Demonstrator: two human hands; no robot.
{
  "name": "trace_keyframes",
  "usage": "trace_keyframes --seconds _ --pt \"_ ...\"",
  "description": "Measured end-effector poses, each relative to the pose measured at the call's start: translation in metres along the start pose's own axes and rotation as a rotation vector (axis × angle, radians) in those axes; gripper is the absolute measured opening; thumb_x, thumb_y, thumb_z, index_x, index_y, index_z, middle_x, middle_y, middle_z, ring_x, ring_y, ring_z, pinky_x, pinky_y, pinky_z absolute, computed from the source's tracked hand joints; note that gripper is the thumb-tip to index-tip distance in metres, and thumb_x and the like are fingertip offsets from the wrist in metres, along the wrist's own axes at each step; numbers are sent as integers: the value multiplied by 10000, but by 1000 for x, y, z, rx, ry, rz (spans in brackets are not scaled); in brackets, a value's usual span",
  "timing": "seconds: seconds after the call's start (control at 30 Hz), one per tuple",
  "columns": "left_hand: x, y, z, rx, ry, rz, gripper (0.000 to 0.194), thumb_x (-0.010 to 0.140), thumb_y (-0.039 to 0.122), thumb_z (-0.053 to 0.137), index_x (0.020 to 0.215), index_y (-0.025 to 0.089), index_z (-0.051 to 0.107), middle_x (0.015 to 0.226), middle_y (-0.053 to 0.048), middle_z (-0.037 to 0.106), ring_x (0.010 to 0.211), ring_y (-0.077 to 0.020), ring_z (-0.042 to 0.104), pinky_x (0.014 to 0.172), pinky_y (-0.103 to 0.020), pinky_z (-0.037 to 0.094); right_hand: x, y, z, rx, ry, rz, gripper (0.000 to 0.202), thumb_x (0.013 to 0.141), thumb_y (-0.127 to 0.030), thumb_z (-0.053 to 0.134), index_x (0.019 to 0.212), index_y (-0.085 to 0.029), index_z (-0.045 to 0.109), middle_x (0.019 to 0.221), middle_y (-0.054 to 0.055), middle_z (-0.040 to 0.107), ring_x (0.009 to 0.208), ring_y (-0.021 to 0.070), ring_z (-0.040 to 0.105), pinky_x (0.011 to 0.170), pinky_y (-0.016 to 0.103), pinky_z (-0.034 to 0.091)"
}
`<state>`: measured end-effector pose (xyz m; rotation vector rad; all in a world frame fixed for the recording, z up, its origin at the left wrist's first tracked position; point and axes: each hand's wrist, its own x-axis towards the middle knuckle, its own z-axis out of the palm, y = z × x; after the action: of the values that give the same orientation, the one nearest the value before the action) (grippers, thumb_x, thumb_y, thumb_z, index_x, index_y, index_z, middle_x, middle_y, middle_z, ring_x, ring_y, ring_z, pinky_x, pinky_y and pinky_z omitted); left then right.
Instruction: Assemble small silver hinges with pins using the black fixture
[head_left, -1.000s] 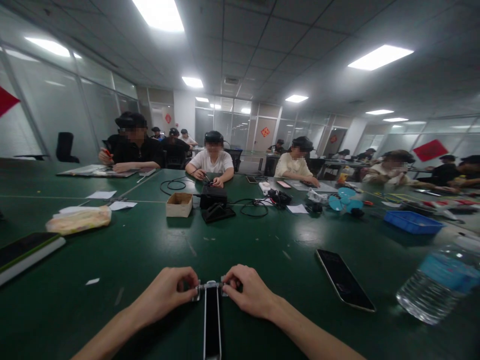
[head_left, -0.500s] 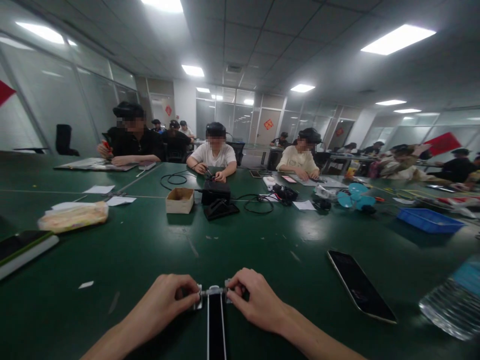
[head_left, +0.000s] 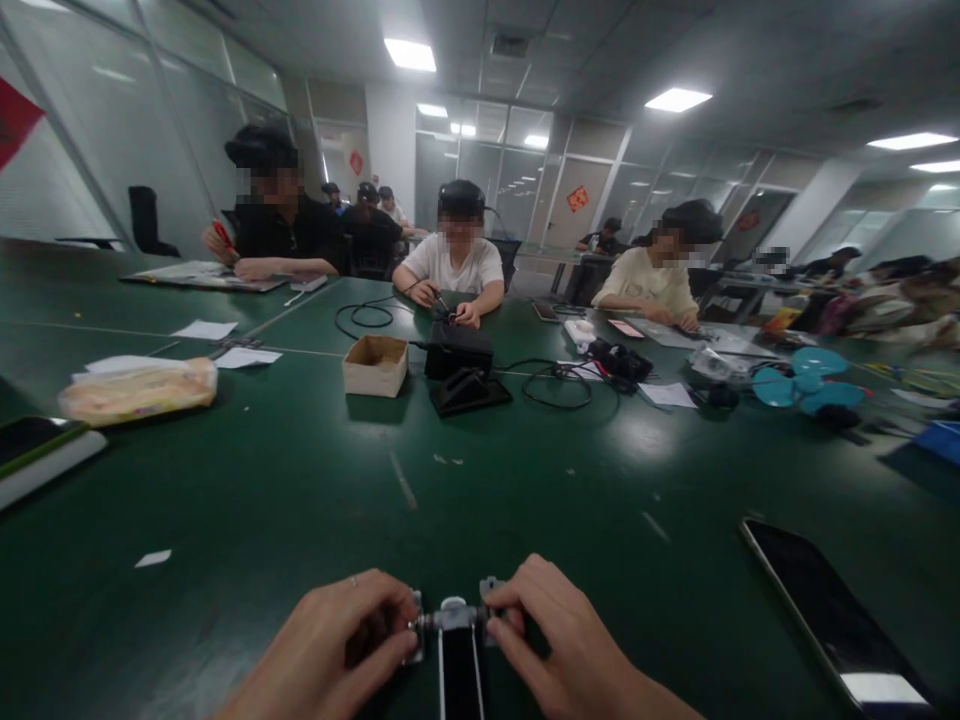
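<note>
On green tabletop, left hand, right hand, pinching metal fitting at opposite edges, box well apart

**Count, clock centred on view**

Hands: two, 7 and 5 o'clock. Grey plates: two, 6. Dark-faced bar: one, 6. Near phone: one, 4. Blue blades: three, 3. Open box: one, 9. White scrap: one, 8.

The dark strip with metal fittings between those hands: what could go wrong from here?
The left grip and right grip seem to pinch small metal plates beside the dark strip; if one slips, the crossbar might tilt. Fingers partly hide the plates, so a shift could go unnoticed. The phone lies off to the right, where a careless move might nudge it.
</note>
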<state>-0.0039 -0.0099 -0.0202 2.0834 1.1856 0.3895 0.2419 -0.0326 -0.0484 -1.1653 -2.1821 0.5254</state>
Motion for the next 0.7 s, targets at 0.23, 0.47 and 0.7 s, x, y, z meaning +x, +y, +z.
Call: trace_keyframes --seconds 0.23,0.47,0.7 --pt "-2 -15 4 9 97 168 138 889 265 536 932 281 667 883 26 705 757 -127 666 673 -164 522 1 5 0 -16 -11 -84 90 854 -137 492 880 -177 569 691 22 571 664 149 507 584 274 360" --pt "-2 -9 5 26 194 192 129 876 279 556 882 289 684 793 42 703 661 -113 665 603 -151 520 1 0 -3 1 6 -75 82 866 -142 501 883 -163 579 697 20 569 667 142 500 584 270 351" --pt "-2 6 7 73 244 136 129 812 271 556 821 237 680 658 39 653 496 -101 570 457 -170 424 0 -6 -3 -35 26 -41 60 892 -166 532 882 -155 589 742 32 582 708 152 501 625 282 385"
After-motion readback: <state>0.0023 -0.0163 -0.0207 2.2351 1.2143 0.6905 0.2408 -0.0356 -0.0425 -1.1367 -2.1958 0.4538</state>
